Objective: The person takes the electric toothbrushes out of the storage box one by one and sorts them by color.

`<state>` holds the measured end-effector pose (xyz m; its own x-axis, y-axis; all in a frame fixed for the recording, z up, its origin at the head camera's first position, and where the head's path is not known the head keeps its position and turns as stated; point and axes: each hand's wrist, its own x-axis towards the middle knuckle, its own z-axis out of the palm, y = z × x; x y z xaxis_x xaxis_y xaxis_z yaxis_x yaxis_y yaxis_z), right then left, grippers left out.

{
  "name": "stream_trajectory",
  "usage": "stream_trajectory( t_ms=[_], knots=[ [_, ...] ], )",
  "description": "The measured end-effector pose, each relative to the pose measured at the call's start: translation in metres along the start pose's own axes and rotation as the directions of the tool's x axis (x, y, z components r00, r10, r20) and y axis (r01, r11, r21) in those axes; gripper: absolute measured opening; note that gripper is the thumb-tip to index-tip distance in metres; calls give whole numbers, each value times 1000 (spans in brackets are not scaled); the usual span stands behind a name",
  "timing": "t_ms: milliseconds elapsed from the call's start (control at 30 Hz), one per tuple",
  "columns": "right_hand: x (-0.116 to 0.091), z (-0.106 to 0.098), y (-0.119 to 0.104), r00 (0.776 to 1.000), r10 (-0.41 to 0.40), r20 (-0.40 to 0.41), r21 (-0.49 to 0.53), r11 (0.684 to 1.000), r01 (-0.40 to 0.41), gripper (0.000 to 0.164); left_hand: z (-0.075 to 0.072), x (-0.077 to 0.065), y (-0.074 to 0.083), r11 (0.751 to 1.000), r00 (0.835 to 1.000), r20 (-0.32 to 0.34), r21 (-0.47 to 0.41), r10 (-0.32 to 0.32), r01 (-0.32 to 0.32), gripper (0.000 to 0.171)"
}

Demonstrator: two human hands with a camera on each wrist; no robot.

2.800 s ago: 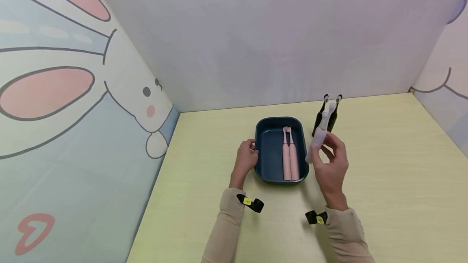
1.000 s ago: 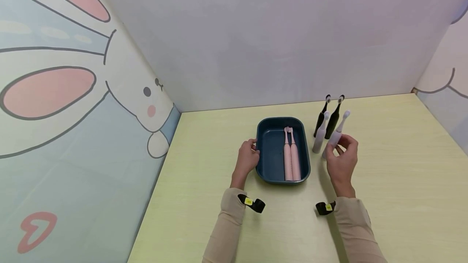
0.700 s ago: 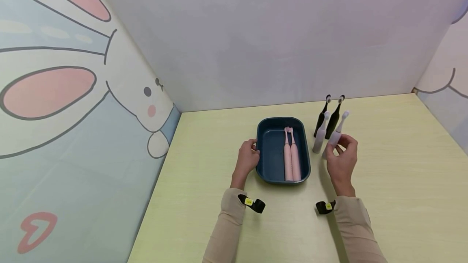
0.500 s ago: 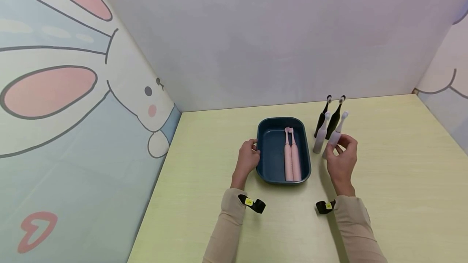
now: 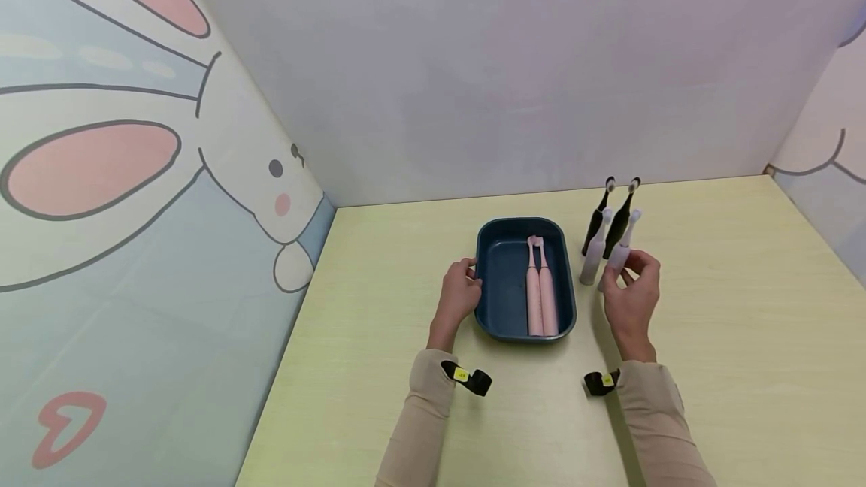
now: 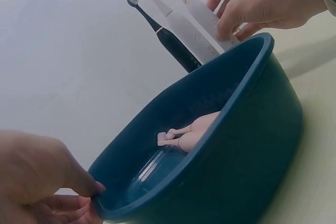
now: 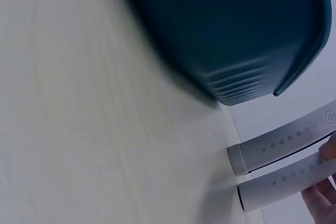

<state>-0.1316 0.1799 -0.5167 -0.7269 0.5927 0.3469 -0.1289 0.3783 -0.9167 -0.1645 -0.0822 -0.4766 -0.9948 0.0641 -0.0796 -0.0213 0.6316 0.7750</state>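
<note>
My left hand (image 5: 457, 293) grips the left rim of a dark blue plastic bin (image 5: 501, 295), thumb over the edge in the left wrist view. Two pink electric toothbrushes (image 5: 534, 299) lie side by side in the bin's right half. To the right of the bin, my right hand (image 5: 634, 299) pinches the handle of a white electric toothbrush (image 5: 619, 254), which stands nearly upright. A second white toothbrush (image 5: 592, 258) stands just left of it, unheld. In the right wrist view, the held toothbrush's handle (image 7: 278, 184) has its base at the tabletop.
Behind the white pair, two black electric toothbrushes (image 5: 616, 229) stand upright on the pale wooden table (image 5: 379, 276). A plain light wall (image 5: 433, 96) rises at the table's back edge. Another wall with a cartoon rabbit (image 5: 237, 171) borders the left side.
Since the oldest frame, my right hand has moved right, away from the bin's edge. The white toothbrushes overlapped then and now stand apart. Over the last second the held one has tilted slightly left.
</note>
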Motion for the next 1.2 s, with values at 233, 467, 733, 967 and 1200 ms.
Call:
stream_trajectory(
  t_ms=[233,467,733,967,1200],
  knots=[
    [-1,0,2,1000,8,-1,-14,1000,-8,38,1,1,-1,1000,1000,-8,4,7,-7,39],
    [-3,0,3,1000,9,-3,-20,1000,-9,38,0,1,-1,1000,1000,-6,3,3,-3,39],
    [-3,-1,2,1000,1,-8,-24,1000,-1,38,1,0,-1,1000,1000,-2,1,1,-1,39],
    [-3,-1,2,1000,-2,6,-36,999,2,38,2,1,-2,1000,1000,-6,4,0,0,39],
    [-3,-1,4,1000,-13,9,-35,999,14,38,1,0,-1,1000,1000,-4,9,2,-2,39]
  ],
)
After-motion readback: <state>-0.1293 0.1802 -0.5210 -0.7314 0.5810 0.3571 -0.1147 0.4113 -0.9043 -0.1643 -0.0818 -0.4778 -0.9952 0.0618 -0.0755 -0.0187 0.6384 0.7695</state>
